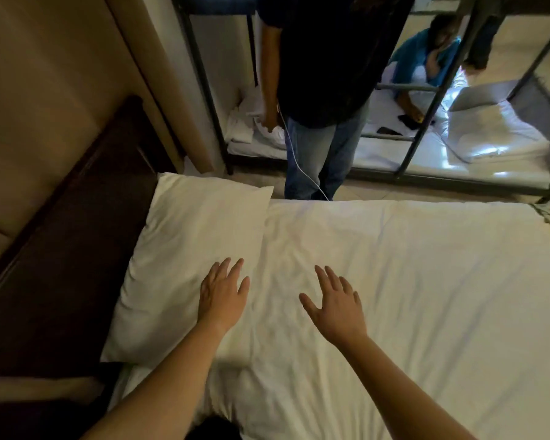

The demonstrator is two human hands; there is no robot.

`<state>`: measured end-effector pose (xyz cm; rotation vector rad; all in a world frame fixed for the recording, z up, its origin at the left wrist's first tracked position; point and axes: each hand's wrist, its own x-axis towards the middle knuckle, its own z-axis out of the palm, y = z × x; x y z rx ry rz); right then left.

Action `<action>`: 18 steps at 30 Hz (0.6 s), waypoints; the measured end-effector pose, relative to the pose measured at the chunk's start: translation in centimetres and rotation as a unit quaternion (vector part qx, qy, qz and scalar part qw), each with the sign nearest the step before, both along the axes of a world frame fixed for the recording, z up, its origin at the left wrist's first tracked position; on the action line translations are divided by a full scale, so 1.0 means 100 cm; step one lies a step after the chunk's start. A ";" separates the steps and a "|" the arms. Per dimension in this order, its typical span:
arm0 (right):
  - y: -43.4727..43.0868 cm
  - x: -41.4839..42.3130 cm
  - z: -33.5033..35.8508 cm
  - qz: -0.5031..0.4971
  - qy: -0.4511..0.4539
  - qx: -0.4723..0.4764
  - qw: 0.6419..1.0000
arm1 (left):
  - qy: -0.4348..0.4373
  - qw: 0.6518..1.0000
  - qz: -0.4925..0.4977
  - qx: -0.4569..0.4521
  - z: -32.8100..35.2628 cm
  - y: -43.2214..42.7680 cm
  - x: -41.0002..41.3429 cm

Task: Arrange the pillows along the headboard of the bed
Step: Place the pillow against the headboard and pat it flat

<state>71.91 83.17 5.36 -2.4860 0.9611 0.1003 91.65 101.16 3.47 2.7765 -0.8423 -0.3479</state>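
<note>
Beyond the bed we see a standing person (324,90) holding a white cable (299,160), a metal bunk frame (423,128), and a seated person (426,55).

One view only, head-mounted, looking forward and steeply down from the near side of the bed (394,281). It sits close over the mattress, both forearms reaching in from the bottom edge. The headboard (61,249) runs along the left side of the frame, so the camera faces across the bed. Farther up, the wide lens catches a standing person (324,90) and a bunk frame (426,122) beyond the far edge.
</note>
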 end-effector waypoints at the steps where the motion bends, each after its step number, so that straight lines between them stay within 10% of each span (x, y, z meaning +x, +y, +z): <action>1: -0.002 -0.011 0.004 0.011 0.003 0.001 1.000 | 0.003 1.000 0.010 -0.002 0.004 0.002 -0.015; 18: 0.038 -0.060 0.035 0.178 0.037 0.024 0.983 | 0.010 0.988 0.152 -0.023 0.053 0.088 -0.143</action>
